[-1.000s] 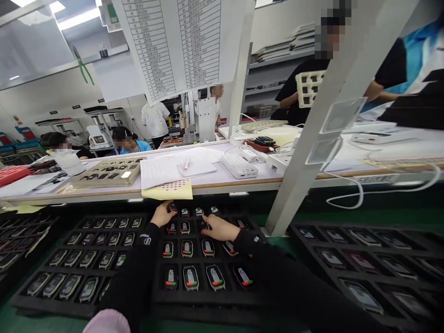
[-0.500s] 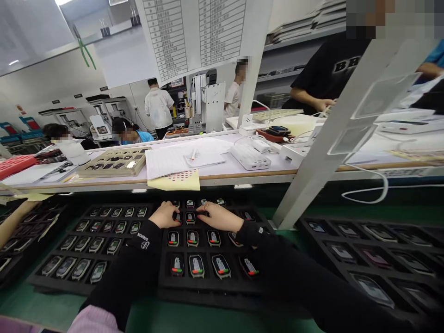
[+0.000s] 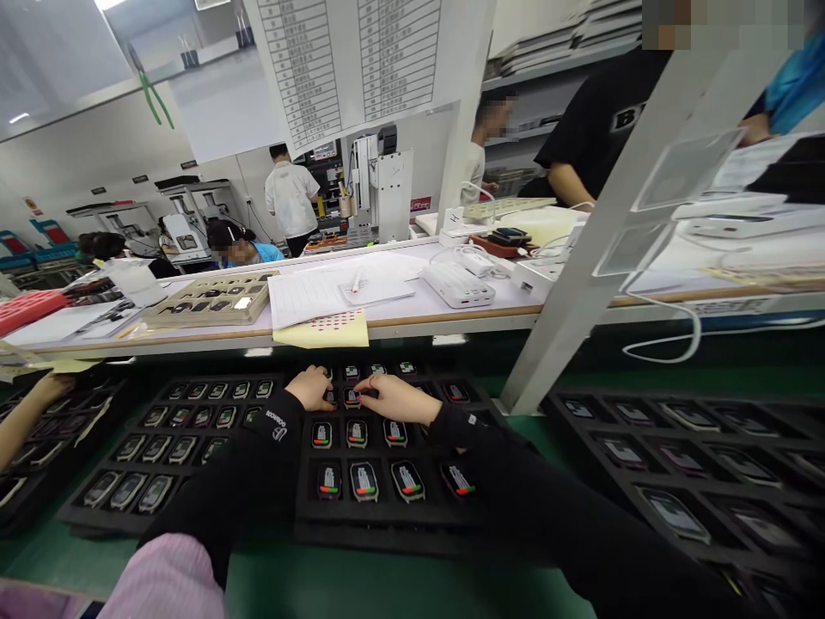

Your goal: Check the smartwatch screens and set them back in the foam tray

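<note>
Far along the black tray (image 3: 387, 526), left hand (image 3: 310, 389) and right hand (image 3: 398, 398), fingers bent narrowly (grip unclear), seemingly adjust smartwatches (image 3: 351, 396), the next move needing a light touch.

Both arms (image 3: 534, 507) reach forward, the left hand (image 3: 310, 389) curled and the right hand (image 3: 400, 399) turned inward toward it, though their grip is difficult to judge.
</note>
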A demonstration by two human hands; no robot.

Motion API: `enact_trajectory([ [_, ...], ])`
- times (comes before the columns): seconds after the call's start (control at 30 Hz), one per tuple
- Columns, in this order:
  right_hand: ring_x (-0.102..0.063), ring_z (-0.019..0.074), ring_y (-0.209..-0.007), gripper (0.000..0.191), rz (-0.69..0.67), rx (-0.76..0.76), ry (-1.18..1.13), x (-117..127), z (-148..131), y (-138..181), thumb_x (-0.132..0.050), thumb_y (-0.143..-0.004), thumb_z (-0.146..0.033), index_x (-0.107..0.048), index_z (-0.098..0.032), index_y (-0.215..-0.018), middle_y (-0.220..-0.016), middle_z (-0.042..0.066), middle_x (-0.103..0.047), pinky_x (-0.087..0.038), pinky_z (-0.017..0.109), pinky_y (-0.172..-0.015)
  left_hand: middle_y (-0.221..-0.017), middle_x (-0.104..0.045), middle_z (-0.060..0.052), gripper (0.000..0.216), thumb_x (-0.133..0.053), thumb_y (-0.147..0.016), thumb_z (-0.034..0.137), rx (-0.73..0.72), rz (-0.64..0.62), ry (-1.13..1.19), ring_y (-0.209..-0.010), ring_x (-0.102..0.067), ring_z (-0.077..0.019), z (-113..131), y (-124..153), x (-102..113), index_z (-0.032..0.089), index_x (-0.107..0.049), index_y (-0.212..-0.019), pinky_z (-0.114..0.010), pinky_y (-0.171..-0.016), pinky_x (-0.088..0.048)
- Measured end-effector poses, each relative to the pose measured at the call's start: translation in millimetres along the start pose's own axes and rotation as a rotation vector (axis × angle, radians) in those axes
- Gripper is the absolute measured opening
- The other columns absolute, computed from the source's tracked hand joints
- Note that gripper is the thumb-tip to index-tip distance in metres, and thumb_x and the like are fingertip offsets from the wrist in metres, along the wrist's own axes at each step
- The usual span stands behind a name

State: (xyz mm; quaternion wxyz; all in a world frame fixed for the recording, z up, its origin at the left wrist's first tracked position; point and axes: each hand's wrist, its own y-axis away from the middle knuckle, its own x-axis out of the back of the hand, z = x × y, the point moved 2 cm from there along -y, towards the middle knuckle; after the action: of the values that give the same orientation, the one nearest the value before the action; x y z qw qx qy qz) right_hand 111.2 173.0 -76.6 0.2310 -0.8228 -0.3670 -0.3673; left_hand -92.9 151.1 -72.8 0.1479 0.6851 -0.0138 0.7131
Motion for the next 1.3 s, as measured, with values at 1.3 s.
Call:
enact_trajectory([
  [1.3,-0.067,0.0211,-0.090,0.021,0.021,-0.208,-1.125,-30,25,-23,-0.065,-0.101,-0.031,-0.064,-0.014,-0.114,-0.110,0.007,-0.065,-0.059,0.038,-0.078,-0.112,-0.067,-0.008,0.028,-0.062,-0.095,0.039,0.126,0.164,1.586,-0.102,-0.065,-0.0212,18,13,-9,0.014,-0.065,-0.107,-0.043,-0.090,-0.055],
])
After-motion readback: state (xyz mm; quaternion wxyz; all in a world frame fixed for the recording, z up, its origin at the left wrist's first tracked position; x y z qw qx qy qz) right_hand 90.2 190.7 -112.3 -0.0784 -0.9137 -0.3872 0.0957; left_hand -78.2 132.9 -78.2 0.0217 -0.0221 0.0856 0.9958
